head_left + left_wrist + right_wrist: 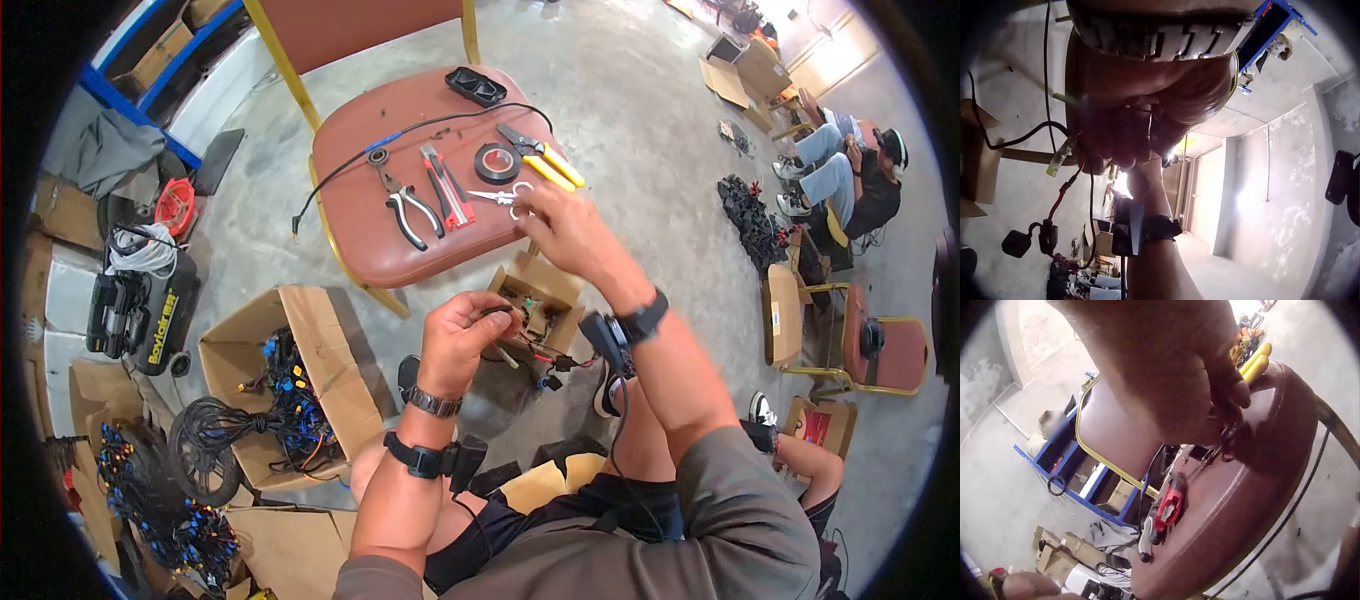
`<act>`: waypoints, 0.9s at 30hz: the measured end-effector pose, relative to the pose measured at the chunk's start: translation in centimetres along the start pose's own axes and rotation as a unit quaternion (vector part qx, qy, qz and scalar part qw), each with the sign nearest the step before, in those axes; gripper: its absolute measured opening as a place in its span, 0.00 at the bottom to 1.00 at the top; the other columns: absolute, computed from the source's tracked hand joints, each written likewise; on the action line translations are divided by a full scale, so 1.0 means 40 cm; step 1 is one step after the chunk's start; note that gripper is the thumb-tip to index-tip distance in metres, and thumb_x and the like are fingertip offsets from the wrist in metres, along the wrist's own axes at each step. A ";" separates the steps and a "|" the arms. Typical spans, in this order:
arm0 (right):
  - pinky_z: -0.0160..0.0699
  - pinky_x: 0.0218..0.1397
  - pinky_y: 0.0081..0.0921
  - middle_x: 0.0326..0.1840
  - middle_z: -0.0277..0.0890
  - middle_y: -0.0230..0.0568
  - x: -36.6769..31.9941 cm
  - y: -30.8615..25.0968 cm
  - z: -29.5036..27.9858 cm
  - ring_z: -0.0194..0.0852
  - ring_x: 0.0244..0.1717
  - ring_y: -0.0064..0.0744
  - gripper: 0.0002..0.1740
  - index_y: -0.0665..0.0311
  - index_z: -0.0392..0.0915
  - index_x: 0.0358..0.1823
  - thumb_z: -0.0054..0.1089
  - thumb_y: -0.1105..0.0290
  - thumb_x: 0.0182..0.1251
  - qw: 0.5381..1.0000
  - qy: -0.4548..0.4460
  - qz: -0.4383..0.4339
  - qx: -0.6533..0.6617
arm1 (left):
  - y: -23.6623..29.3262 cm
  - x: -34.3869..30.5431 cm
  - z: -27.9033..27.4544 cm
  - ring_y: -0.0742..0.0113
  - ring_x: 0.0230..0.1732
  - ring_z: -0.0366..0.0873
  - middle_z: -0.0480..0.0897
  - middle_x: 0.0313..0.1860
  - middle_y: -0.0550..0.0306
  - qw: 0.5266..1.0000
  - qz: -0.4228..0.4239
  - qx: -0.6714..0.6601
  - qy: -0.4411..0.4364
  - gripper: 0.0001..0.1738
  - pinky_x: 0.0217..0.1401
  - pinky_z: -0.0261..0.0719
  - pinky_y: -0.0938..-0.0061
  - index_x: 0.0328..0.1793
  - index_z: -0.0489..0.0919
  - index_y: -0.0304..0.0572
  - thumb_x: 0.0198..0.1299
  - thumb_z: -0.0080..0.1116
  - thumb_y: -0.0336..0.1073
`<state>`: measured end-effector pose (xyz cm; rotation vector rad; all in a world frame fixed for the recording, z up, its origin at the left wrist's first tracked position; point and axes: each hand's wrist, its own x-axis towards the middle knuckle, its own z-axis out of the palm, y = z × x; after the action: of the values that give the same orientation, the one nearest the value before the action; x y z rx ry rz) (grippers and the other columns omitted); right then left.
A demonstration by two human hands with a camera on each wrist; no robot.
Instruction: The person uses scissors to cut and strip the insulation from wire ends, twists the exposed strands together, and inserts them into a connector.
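Silver scissors (pixel 492 196) with white handles lie on the brown chair seat (pixel 400 262). My right hand (pixel 562 228) reaches over the seat's front edge, its curled fingers pinching the scissors' handle loops. Seen from the right wrist, the fingertips (pixel 1227 434) are down at those loops. My left hand (pixel 462 335) pinches a black cable (pixel 497 311) between thumb and fingers, in front of the chair. From this hand hang a red wire (pixel 1057 203) with black connectors (pixel 1017 244) and a short yellowish-clear tube (pixel 1060 159).
On the seat lie pliers (pixel 410 208), a red utility knife (pixel 447 188), black tape (pixel 496 163), yellow-handled wire strippers (pixel 543 160), a long black cable (pixel 350 160) and a black tray (pixel 475 86). Below stand a small carton (pixel 553 275) and a larger carton (pixel 340 365) of cables.
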<state>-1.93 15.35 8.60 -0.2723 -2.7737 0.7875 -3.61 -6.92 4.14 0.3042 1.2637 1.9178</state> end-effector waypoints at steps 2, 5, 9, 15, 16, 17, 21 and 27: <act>0.80 0.50 0.32 0.43 0.82 0.41 -0.092 0.010 0.008 0.82 0.46 0.34 0.12 0.63 0.82 0.50 0.59 0.69 0.68 0.974 -0.095 0.066 0.194 | -0.004 0.000 0.004 0.64 0.39 0.86 0.87 0.39 0.53 1.000 -0.003 0.009 0.000 0.10 0.43 0.84 0.72 0.50 0.81 0.34 0.64 0.61 0.26; 0.79 0.50 0.28 0.46 0.82 0.36 -0.204 0.016 0.044 0.79 0.46 0.25 0.14 0.66 0.80 0.54 0.59 0.67 0.73 0.884 -0.149 0.091 0.433 | -0.021 0.010 0.019 0.65 0.36 0.85 0.87 0.38 0.53 1.000 0.008 0.017 0.000 0.09 0.43 0.83 0.74 0.49 0.81 0.35 0.63 0.62 0.26; 0.76 0.41 0.22 0.37 0.80 0.30 -0.284 0.056 0.095 0.75 0.39 0.18 0.11 0.69 0.79 0.51 0.60 0.70 0.72 0.812 -0.142 0.124 0.552 | -0.040 0.019 0.043 0.68 0.34 0.84 0.86 0.39 0.56 0.994 0.003 0.103 0.026 0.09 0.42 0.82 0.77 0.47 0.83 0.35 0.61 0.65 0.25; 0.71 0.33 0.19 0.25 0.77 0.29 -0.315 0.092 0.075 0.71 0.29 0.16 0.08 0.69 0.82 0.37 0.61 0.70 0.67 0.804 -0.147 0.142 0.558 | -0.048 0.046 0.084 0.68 0.46 0.80 0.84 0.46 0.56 0.909 0.158 0.385 0.003 0.13 0.50 0.77 0.75 0.47 0.84 0.34 0.55 0.69 0.25; 0.72 0.33 0.19 0.25 0.77 0.29 -0.316 0.097 0.078 0.72 0.28 0.16 0.08 0.69 0.82 0.37 0.61 0.70 0.67 0.804 -0.145 0.147 0.557 | -0.046 0.052 0.095 0.68 0.48 0.79 0.84 0.47 0.56 0.885 0.201 0.421 -0.002 0.13 0.51 0.76 0.74 0.47 0.84 0.34 0.54 0.69 0.25; 0.72 0.32 0.20 0.25 0.77 0.29 -0.319 0.101 0.080 0.72 0.28 0.16 0.08 0.69 0.82 0.37 0.61 0.70 0.66 0.804 -0.144 0.154 0.556 | -0.056 0.059 0.109 0.66 0.52 0.77 0.83 0.46 0.55 0.877 0.215 0.428 0.030 0.13 0.56 0.74 0.71 0.44 0.84 0.35 0.52 0.71 0.26; 0.73 0.32 0.22 0.24 0.78 0.32 -0.327 0.123 0.068 0.73 0.27 0.17 0.08 0.70 0.82 0.37 0.62 0.71 0.64 0.813 -0.086 0.136 0.560 | -0.072 0.062 0.157 0.66 0.48 0.78 0.83 0.44 0.55 0.848 0.211 0.475 0.106 0.11 0.53 0.75 0.73 0.45 0.84 0.35 0.54 0.70 0.26; 0.77 0.32 0.31 0.26 0.81 0.42 -0.357 0.149 0.027 0.80 0.27 0.37 0.05 0.64 0.81 0.35 0.64 0.71 0.61 0.925 -0.039 0.094 0.367 | -0.127 0.071 0.164 0.68 0.42 0.80 0.85 0.42 0.57 0.956 0.043 0.291 0.007 0.12 0.49 0.78 0.74 0.51 0.83 0.31 0.63 0.63 0.28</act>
<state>12.01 16.34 1.90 -0.3590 -2.3140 1.8299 0.84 0.42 2.26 0.6538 1.8358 1.5780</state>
